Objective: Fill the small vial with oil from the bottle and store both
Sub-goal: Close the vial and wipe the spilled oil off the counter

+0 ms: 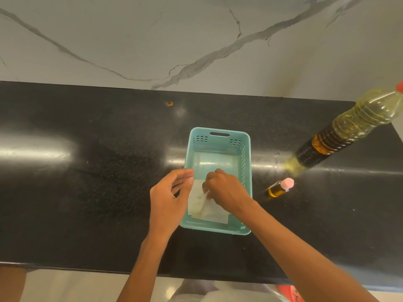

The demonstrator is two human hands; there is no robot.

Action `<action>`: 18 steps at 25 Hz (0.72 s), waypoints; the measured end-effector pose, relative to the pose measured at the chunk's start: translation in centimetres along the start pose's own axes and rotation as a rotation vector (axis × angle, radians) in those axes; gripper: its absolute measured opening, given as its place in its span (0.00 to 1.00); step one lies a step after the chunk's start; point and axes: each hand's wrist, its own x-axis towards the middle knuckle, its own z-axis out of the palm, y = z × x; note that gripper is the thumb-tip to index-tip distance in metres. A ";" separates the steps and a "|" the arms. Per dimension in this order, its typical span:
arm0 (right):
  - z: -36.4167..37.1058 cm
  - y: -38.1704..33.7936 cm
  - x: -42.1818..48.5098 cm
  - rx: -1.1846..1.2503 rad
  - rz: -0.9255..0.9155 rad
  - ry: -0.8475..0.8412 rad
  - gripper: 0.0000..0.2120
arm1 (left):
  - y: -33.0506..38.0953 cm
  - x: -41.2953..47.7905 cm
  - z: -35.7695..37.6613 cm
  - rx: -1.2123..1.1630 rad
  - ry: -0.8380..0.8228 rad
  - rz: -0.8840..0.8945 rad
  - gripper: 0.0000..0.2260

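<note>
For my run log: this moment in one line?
right hand pinches tissue in basket | left hand beside | vial, oil bottle on counter

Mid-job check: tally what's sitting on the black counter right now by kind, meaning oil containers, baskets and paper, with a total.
Oil containers: 2, the tall clear plastic oil bottle with a red cap and the small glass vial with a pink cap
Baskets: 1, the teal perforated plastic basket
Paper: 1, the white paper tissue inside the basket
Total: 4

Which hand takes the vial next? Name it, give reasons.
Right, probably. The vial sits right of the basket, nearest the right hand, though it pinches a tissue; the left hand is across the basket.
</note>
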 end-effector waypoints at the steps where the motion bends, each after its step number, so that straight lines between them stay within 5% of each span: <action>1: -0.1 0.0 -0.2 0.002 -0.004 0.034 0.10 | -0.1 -0.1 -0.1 0.001 -0.003 0.001 0.09; 11: -2.7 2.9 -3.8 0.093 0.016 0.428 0.16 | 0.2 0.0 0.7 0.078 -0.057 0.022 0.10; 14: -4.2 2.6 -5.5 0.495 0.192 0.544 0.11 | 1.5 -0.3 1.6 0.073 -0.158 -0.005 0.17; 18: -5.7 1.7 -7.8 1.179 0.416 0.466 0.07 | 2.9 -0.5 2.8 0.050 -0.236 -0.067 0.23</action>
